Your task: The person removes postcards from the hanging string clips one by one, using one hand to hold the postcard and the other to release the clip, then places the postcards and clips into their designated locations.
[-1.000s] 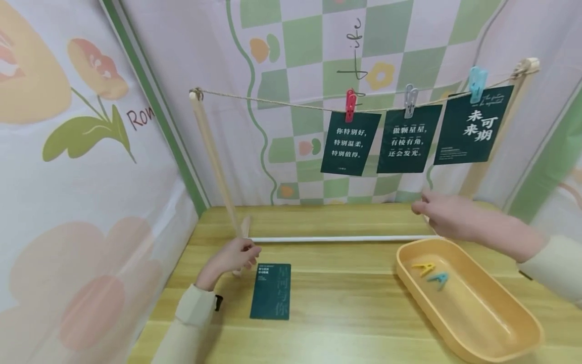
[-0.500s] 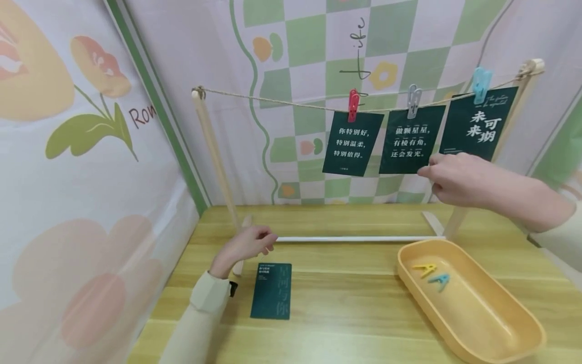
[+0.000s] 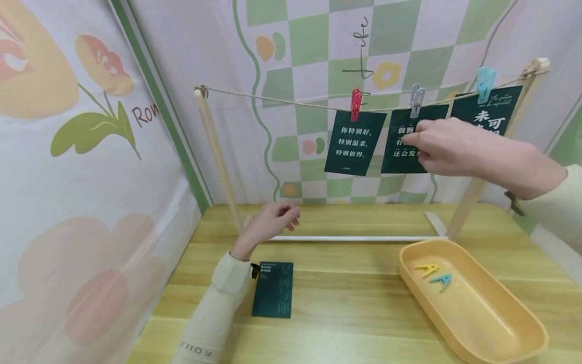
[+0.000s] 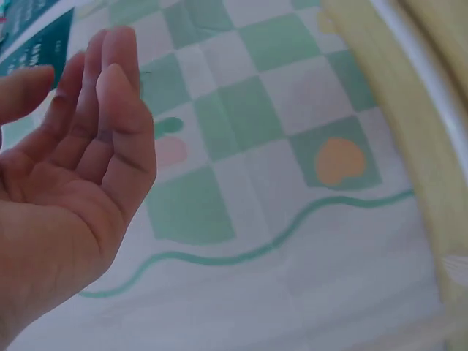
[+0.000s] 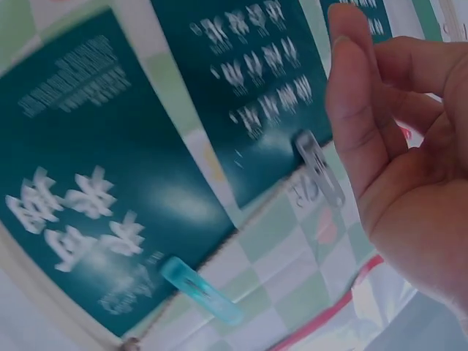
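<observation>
My left hand (image 3: 276, 220) hovers over the table's rear part, fingers loosely bent and holding nothing; the left wrist view shows its bare palm (image 4: 66, 205). My right hand (image 3: 447, 146) is raised in front of the hanging middle card (image 3: 395, 162), partly covering it. Its fingers are bent with the thumb near them, and nothing shows in its grasp (image 5: 409, 146). Dark green printed cards hang from a twine line (image 3: 273, 102): the left card (image 3: 354, 146) by a red clothespin (image 3: 356, 104), the middle by a grey clothespin (image 3: 416, 101), the right card (image 3: 504, 101) by a blue clothespin (image 3: 485, 85).
Another green card (image 3: 273, 296) lies flat on the wooden table (image 3: 345, 323). A yellow tray (image 3: 543, 333) at right holds a yellow clothespin (image 3: 427, 269) and a blue-green clothespin (image 3: 441, 281). Wooden posts (image 3: 218, 156) and a white bar (image 3: 354, 238) form the stand.
My right hand has risen from near the tray up to the middle card. My left hand has moved right and away, from beside the left post. The clothespins and cards stay in place.
</observation>
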### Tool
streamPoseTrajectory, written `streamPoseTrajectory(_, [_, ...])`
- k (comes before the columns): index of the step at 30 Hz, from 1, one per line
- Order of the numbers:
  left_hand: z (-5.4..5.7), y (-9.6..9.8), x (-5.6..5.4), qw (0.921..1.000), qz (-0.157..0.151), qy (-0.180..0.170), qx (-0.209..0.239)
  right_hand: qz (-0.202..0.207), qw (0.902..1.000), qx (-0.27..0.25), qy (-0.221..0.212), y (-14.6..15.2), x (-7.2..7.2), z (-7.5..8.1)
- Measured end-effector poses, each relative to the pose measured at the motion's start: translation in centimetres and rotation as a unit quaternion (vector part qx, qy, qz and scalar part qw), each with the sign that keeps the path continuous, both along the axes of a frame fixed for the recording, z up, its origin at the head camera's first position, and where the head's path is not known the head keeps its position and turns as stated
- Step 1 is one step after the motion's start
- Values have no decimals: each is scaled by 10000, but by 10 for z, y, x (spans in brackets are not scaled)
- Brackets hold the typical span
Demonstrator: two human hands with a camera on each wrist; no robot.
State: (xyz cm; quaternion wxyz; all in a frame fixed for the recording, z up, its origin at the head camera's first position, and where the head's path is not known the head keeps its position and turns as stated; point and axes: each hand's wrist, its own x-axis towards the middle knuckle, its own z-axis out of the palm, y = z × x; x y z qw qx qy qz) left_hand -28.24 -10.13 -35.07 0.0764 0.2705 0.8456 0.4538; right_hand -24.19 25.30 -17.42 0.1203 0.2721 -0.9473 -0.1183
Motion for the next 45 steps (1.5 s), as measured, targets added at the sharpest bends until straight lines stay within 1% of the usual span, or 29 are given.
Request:
streamPoseTrajectory(2, [10, 8, -2, 9998, 55, 101, 146, 46, 10000, -35, 80, -4, -3, 10])
streamPoseTrajectory(4, [21, 15, -2, 9995, 143, 143, 256, 137, 9997, -87, 171, -9, -5, 19])
streamPoseTrajectory(6, [31, 23, 0, 9991, 187, 81, 383, 252, 9992, -142, 258, -14, -7, 26])
streamPoseTrajectory(9, [45, 33, 2, 9982, 291, -100, 508, 400, 9981, -308, 350, -20, -11, 33])
streamPoseTrajectory(11, [54, 40, 2, 9975, 362, -123, 587, 471, 9969, -471, 410, -24, -13, 38])
streamPoseTrajectory(14, [64, 49, 0, 9955, 521, -52, 784, 568, 9942, -755, 506, -30, -18, 43])
streamPoseTrajectory(17, [73, 58, -4, 9928, 678, 90, 988, 551, 9926, -940, 537, -37, -23, 49])
streamPoseTrajectory(21, [82, 68, -9, 9897, 817, 305, 1131, 498, 9897, -1202, 593, -46, -29, 54])
streamPoseTrajectory(24, [86, 75, -12, 9864, 953, 465, 1253, 479, 9864, -1427, 655, -52, -33, 56])
streamPoseTrajectory(27, [88, 81, -15, 9829, 1201, 553, 1281, 378, 9841, -1593, 688, -58, -37, 58])
streamPoseTrajectory(31, [85, 86, -21, 9798, 1485, 539, 1222, 262, 9837, -1626, 727, -64, -40, 59])
streamPoseTrajectory(34, [81, 90, -24, 9786, 1602, 574, 1155, 227, 9841, -1610, 721, -67, -41, 59])
streamPoseTrajectory(37, [80, 95, -26, 9791, 1584, 630, 1110, 174, 9836, -1640, 735, -70, -42, 59])
streamPoseTrajectory(42, [79, 101, -28, 9826, 1415, 675, 991, 59, 9819, -1723, 791, -75, -45, 55])
streamPoseTrajectory(45, [78, 104, -28, 9834, 1378, 632, 995, 117, 9812, -1722, 858, -77, -48, 52])
